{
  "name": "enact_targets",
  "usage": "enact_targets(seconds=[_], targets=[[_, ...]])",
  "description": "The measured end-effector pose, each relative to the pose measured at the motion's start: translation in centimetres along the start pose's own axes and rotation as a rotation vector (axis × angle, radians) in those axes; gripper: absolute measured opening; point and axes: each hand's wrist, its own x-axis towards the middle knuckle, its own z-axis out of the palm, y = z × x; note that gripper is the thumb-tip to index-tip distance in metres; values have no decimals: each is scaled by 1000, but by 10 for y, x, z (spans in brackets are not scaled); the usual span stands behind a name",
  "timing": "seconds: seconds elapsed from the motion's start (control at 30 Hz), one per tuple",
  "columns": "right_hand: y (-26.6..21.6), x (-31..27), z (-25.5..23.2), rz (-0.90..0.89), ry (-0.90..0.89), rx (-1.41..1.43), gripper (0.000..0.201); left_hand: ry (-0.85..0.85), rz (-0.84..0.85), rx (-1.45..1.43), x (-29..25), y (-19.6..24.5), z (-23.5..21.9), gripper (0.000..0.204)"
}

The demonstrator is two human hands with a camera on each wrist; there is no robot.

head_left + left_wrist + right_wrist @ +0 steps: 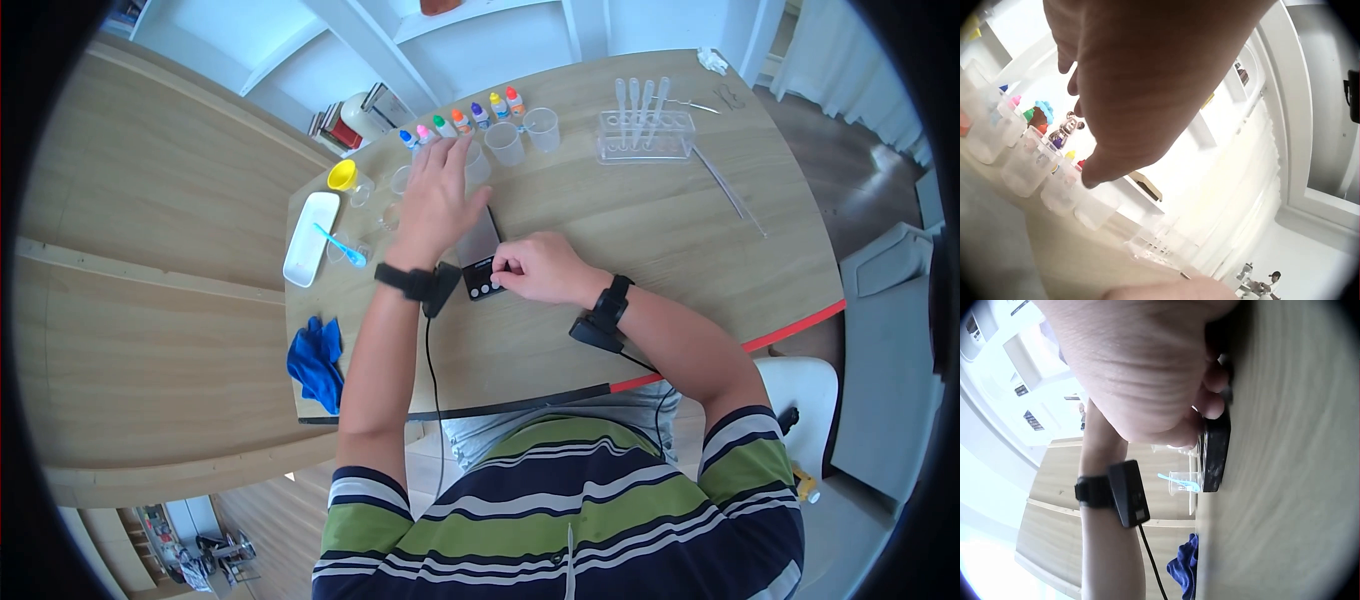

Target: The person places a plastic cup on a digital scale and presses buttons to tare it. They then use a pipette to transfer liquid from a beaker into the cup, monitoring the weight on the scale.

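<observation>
A digital scale [478,243] with a black button panel lies on the table. My right hand [545,268] rests at the panel's right edge, fingers curled and touching it; in the right wrist view the fingertips meet the scale's black side [1215,456]. Above the far part of the scale is my left hand [440,200], fingers extended toward the plastic cups and holding nothing visible. One clear cup [475,165] stands just beyond the left fingers, partly covered. The left wrist view shows the left hand [1141,81] over the row of cups [1032,162].
Small colored dropper bottles [460,120] line the back, beside more cups [542,130]. A test tube rack [645,138] and metal rods [725,185] are at right. At left are a yellow funnel [342,176], white tray [311,240], beaker with blue spoon [352,255] and blue cloth [316,364].
</observation>
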Motion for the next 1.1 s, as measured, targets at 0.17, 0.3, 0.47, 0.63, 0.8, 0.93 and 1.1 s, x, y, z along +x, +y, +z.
enact_targets(seconds=[0.17, 0.3, 0.47, 0.63, 0.8, 0.93, 1.1], targets=[[1, -2, -1, -5, 15, 7, 16, -274, 47, 87, 29, -33, 38, 86], [2, -1, 3, -24, 19, 21, 15, -435, 1, 108, 44, -41, 42, 84], [2, -1, 2, -33, 20, 17, 15, -582, -51, 137, 66, -48, 32, 84], [3, -1, 3, -39, 18, 10, 15, -735, -92, 171, 86, -44, 13, 83], [5, -1, 5, -85, 49, 5, 14, -848, -121, 274, 94, -32, 6, 78], [5, -1, 5, -83, 48, 24, 14, -854, -113, 337, 92, -34, 8, 64], [6, -2, 5, -84, 42, 7, 14, -675, -23, 379, 81, -40, -4, 56]])
